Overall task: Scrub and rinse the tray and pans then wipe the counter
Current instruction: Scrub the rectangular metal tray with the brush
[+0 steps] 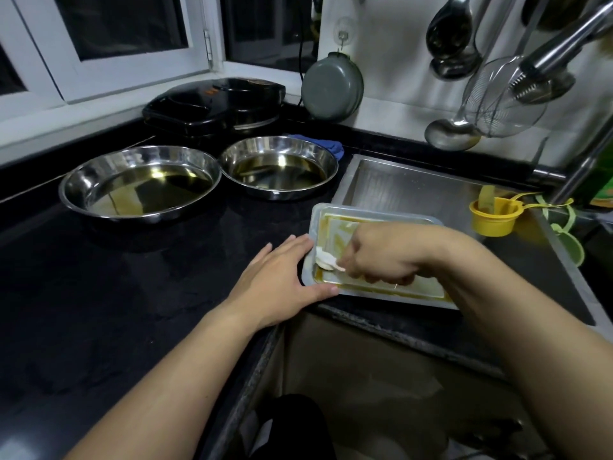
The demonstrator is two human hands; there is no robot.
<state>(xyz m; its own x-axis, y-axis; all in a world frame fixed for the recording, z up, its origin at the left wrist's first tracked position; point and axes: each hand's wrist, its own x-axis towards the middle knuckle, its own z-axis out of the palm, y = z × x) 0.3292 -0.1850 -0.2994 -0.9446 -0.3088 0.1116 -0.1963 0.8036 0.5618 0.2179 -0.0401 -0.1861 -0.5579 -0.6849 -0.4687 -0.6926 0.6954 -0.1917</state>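
- Tray (374, 295) sits at the counter (116, 293) front edge, beside the sink (414, 187); long axis runs left-right.
- Left hand (282, 277): fingers straight, pressed flat against the tray's left rim, thumb at the near corner.
- Right hand (381, 257): fingers curled round a white scrubber (326, 260), inside the tray at its left end.
- Judgement: free room for strokes lies rightward along the tray.
- Two pans (139, 184) well apart, behind and left, oily, untouched.

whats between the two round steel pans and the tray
Only bare black counter lies between the round pans and the tray, as the head view shows; nothing stands on that stretch.
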